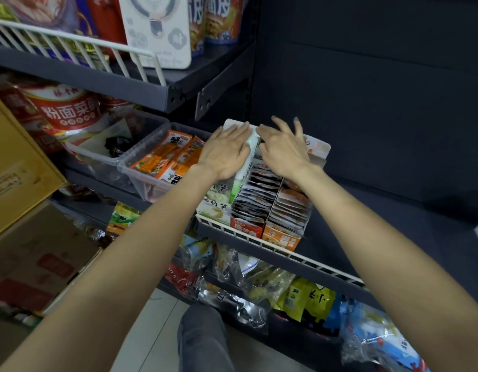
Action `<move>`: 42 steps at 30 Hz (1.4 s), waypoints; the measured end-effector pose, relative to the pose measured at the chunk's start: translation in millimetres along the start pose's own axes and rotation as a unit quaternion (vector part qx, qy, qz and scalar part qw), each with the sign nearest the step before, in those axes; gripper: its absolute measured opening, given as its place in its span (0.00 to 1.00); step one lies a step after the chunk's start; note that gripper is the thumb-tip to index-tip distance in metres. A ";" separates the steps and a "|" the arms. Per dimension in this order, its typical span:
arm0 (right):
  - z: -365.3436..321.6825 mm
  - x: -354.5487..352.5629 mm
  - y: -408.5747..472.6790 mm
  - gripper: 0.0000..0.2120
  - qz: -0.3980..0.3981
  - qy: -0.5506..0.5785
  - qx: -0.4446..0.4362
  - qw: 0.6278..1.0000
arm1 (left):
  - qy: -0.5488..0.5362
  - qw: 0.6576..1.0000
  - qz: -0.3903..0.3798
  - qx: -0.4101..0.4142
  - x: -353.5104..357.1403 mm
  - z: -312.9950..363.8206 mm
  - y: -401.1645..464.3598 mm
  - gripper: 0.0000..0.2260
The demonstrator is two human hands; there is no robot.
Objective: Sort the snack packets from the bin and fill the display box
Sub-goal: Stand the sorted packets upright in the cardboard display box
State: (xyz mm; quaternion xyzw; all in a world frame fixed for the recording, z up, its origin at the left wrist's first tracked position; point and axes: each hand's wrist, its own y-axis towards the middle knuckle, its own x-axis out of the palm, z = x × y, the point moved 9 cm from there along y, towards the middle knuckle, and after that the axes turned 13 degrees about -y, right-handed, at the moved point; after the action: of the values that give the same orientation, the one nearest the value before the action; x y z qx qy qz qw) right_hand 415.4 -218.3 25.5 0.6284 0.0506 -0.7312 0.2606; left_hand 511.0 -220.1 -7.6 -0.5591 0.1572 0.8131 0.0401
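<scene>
On the middle shelf stands a white and green display box (216, 208) of snack packets. My left hand (225, 153) lies flat on top of its packets, fingers straight. To its right stand a red display box (246, 228) and an orange display box (282, 237), each packed with upright packets. Over the rear of those two boxes my right hand (284, 149) rests with its fingers spread. A clear plastic bin (141, 174) left of my hands holds several orange snack packets (165, 157).
A second clear bin (98, 153) with dark packets sits further left. White wire rail (259, 238) fronts the shelf. Cardboard boxes (20, 167) stand at left. Loose snack bags (259, 285) fill the lower shelf. A grey trouser leg (203, 339) shows below.
</scene>
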 end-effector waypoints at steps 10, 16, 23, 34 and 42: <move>3.7 -15.0 -4.4 0.22 0.056 -0.003 -0.004 0.998 | -0.058 0.986 0.145 0.056 -34.3 23.6 -9.6 0.22; -31.2 -34.7 -38.1 0.15 0.201 0.024 -0.120 0.972 | -0.131 0.941 0.301 0.084 -65.1 -1.3 -93.0 0.18; -48.0 2.7 -32.3 0.22 0.048 -0.040 -0.124 0.990 | -0.025 0.995 0.091 -0.035 -7.6 -29.4 -89.9 0.40; -31.1 19.2 9.8 0.29 -0.055 -0.074 -0.085 0.992 | -0.013 0.994 0.050 -0.093 2.8 -31.8 -74.3 0.39; -27.0 7.6 9.1 0.28 -0.041 0.013 -0.068 0.997 | -0.075 0.988 0.112 -0.071 -13.8 -28.1 -77.5 0.32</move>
State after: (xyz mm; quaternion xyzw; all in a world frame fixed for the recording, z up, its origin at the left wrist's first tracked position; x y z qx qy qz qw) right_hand 443.0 -217.7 15.0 0.6162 0.1297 -0.7278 0.2716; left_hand 560.0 -153.6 -20.4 -0.4768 0.1575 0.8611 -0.0797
